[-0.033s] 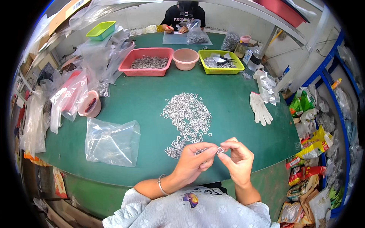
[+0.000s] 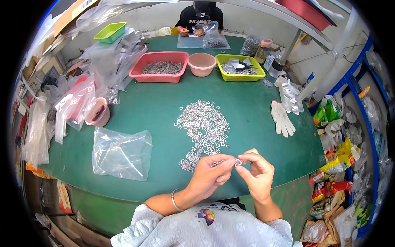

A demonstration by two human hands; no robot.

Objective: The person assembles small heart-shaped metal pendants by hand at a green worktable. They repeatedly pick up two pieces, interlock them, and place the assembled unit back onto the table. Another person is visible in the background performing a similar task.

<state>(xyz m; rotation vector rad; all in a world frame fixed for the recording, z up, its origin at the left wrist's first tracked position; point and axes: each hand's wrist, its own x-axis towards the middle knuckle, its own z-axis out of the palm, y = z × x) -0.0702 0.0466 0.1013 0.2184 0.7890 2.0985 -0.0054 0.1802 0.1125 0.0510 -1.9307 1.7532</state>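
Just past the table's near edge, a small silver heart-shaped metal ring [image 2: 238,163] is pinched between the fingertips of both my hands. My left hand [image 2: 210,172] is closed, with more of these rings partly showing in its curled fingers. Thumb and forefinger of my right hand [image 2: 259,172] close on the heart ring from the right, and its other fingers are bent. Beyond my hands spreads a loose pile of heart-shaped rings [image 2: 203,125], whose near end reaches beside my left hand.
Left lies a clear plastic bag [image 2: 121,154], near a pink cup [image 2: 98,113]. Behind the pile stand a red tray [image 2: 158,78], a pink bowl [image 2: 201,68] and a yellow-green tray [image 2: 242,77]. A white glove [image 2: 282,119] lies right. Across the table sits a person [image 2: 199,20].
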